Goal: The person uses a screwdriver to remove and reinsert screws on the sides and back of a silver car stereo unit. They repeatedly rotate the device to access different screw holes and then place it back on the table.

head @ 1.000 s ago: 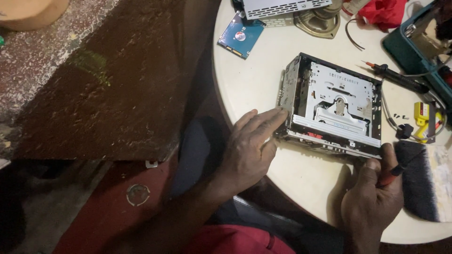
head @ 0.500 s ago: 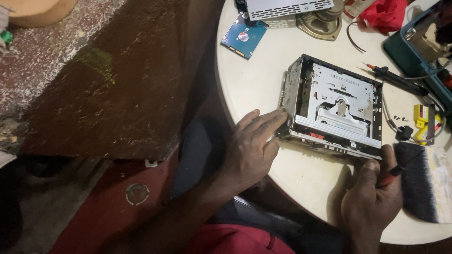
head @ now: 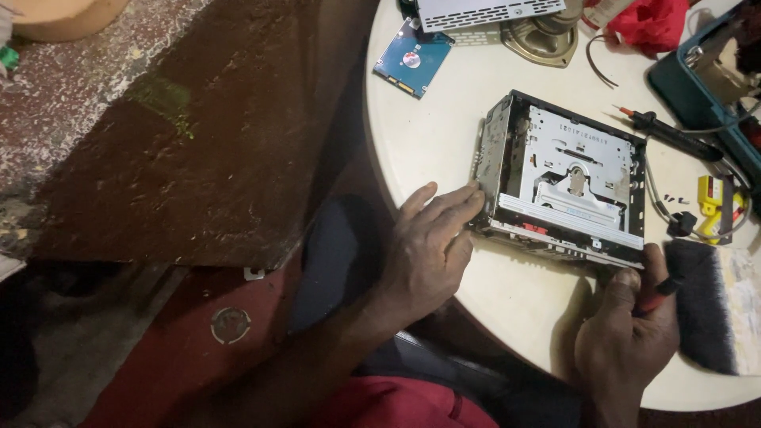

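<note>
The right hand (head: 626,337) sits low at the near edge of the round white surface (head: 444,127), fingers curled tight round a red-handled tool (head: 662,295); the tool's working end is buried behind the thumb, so what kind of tip it has cannot be made out. The left hand (head: 432,242) lies flat and spread, fingertips pressed against the left side wall of the open metal disc-drive chassis (head: 567,178), gripping nothing. That chassis rests on the surface between the two hands, its top uncovered, silver mechanism showing.

Along the right edge a lot is cut off: a teal toolbox (head: 697,75) runs out of view, its contents dark and hard to read, perhaps a meter body. A black-bristled brush (head: 705,305) lies just right of the right hand, its pale ferrule cropped by the frame. A black probe (head: 674,135) with a red tip lies beyond the chassis, a small yellow part (head: 711,208) near it among cables. At the top, a white vented casing (head: 487,12), a round speaker (head: 543,40) and a red cloth (head: 646,20) are each partly clipped. A blue-faced hard drive (head: 412,57) lies whole.

Against half a second back, both hands hold the same places and the chassis has not shifted; only the view has nudged slightly.
</note>
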